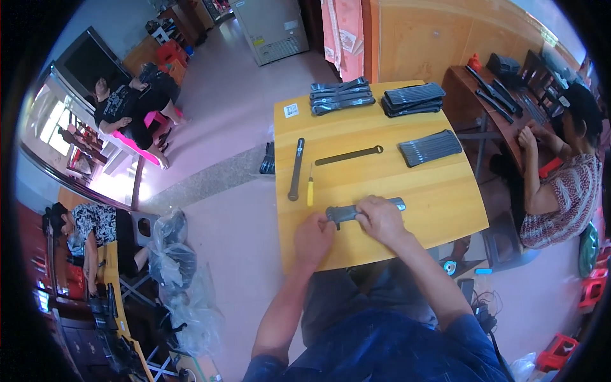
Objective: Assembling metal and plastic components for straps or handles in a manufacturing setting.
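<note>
On the yellow wooden table, a small bundle of black straps [347, 212] lies sideways near the front edge. My right hand [382, 219] is closed over its middle, and one end sticks out to the right. At the bundle's left end, my left hand [314, 239] is closed in a pinch, with a short dark tab beside its fingertips. Beyond the hands are two single black straps: an upright one [296, 169] on the left and another [349, 155] lying crosswise with a holed end. A yellow-handled screwdriver [310, 192] lies between them and the bundle.
Strapped bundles [342, 97] and stacks of black straps [413, 99] stand at the table's [375, 181] far side, with another stack [431, 148] at right. A co-worker [566, 172] sits at a brown table to the right. Plastic bags [175, 254] fill the floor at left.
</note>
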The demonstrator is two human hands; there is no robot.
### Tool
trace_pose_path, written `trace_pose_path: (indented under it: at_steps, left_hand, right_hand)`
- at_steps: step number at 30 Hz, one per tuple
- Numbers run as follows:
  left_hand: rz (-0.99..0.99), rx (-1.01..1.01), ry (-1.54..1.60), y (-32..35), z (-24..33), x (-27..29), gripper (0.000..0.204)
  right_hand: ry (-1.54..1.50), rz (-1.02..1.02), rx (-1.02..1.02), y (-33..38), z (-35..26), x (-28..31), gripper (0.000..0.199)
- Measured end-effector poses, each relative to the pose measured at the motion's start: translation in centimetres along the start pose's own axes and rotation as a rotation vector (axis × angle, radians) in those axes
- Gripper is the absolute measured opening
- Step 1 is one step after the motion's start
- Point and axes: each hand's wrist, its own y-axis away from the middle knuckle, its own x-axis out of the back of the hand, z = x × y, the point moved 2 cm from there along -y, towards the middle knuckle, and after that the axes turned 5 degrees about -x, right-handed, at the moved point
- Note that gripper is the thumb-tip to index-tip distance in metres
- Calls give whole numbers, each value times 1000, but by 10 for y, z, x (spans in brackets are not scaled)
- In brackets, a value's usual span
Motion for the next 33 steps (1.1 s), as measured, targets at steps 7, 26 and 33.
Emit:
trace_pose_path:
  at_steps: [7,26,33]
  left_hand:
    - [33,12,95,1,-8,-4,21]
    - [90,-321,10,9,-10,-6,16]
    - [127,-517,-155,-1,-3,1,15]
  right_hand:
    - [-13,-18,-3,-4,-1,-16,19]
    - [-95,-24,28,-5,3,-10,20]
    - [-112,-83,-45,-6,-1,-7,15]
